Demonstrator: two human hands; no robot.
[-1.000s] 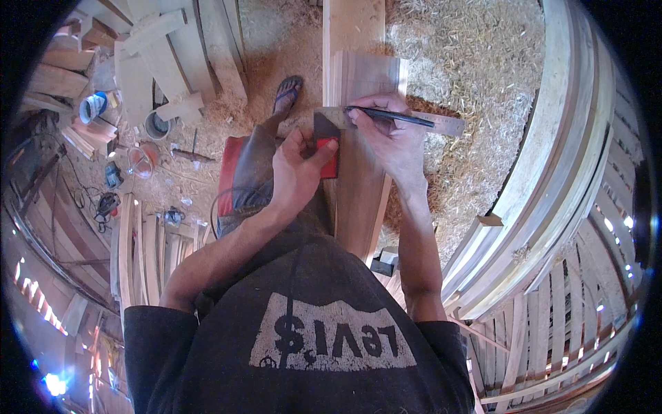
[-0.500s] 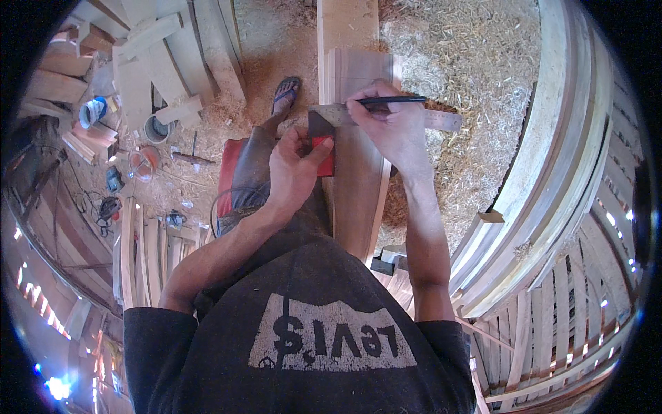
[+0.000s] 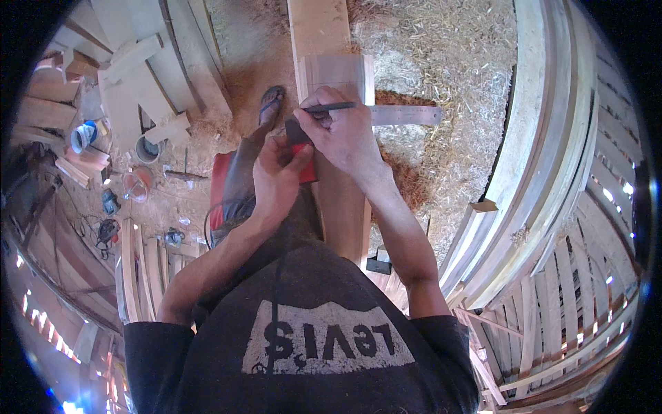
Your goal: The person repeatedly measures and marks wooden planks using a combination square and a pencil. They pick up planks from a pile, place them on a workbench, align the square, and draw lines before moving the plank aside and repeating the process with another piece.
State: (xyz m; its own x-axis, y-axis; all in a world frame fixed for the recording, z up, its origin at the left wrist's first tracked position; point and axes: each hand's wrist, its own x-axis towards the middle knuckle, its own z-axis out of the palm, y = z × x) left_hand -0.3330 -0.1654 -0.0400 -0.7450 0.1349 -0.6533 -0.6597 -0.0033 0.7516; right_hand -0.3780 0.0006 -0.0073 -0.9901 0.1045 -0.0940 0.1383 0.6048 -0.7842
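Observation:
A wooden board (image 3: 345, 207) lies lengthwise before me, with a try square set across it. The square has a red and dark stock (image 3: 307, 170) against the board's left edge and a steel ruler blade (image 3: 407, 115) reaching past the right edge. My left hand (image 3: 276, 172) is closed on the stock, thumb on top. In my right hand (image 3: 345, 134) is a slim dark pencil (image 3: 338, 107), held near the board's left side with its tip beside the square. The right hand covers part of the blade and the board.
Another plank (image 3: 318, 27) extends beyond the board. Long stacked boards (image 3: 545, 138) curve along the right. Wood pieces (image 3: 148, 76), a grey pot (image 3: 149, 148), a blue-white can (image 3: 84, 136) and a power tool (image 3: 108, 231) lie left. Shavings cover the floor.
My right hand has moved left along the blade with the pencil, from the board's right part to its left edge by the stock. My left hand keeps its hold; the whole view has shifted slightly.

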